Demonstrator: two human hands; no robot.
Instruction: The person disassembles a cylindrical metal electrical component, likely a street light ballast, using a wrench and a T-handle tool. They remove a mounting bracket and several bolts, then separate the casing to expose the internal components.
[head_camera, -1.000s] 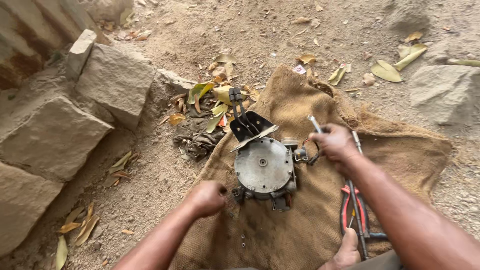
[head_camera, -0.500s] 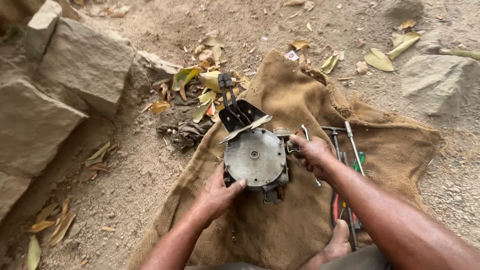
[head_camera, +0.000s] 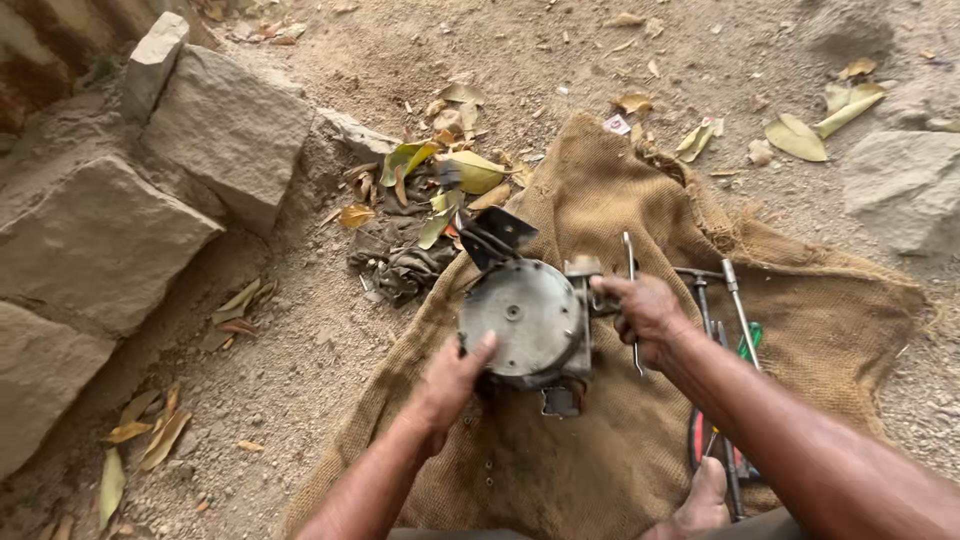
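— Head view first: what is the left hand (head_camera: 452, 382) doing?
— It sits at the lower left edge of the round metal machine part (head_camera: 527, 318) in the middle of the frame, fingers loosely spread, thumb pressed on the flat disc face. It steadies the part rather than clenching it.
— And the right hand (head_camera: 648, 315)?
— Curled closed at the part's right side, gripping a slim metal tool (head_camera: 631, 290) that runs upright through the fist and shows above and below it.
— Where does the part rest?
— On a brown burlap sack (head_camera: 620, 450) spread over the dirt, its black bracket pointing to the upper left.
— Anything close by?
— More hand tools (head_camera: 722, 300) lie on the sack just right of the right hand; dry leaves (head_camera: 455, 175) lie above the part, and large stones (head_camera: 150, 170) fill the upper left.
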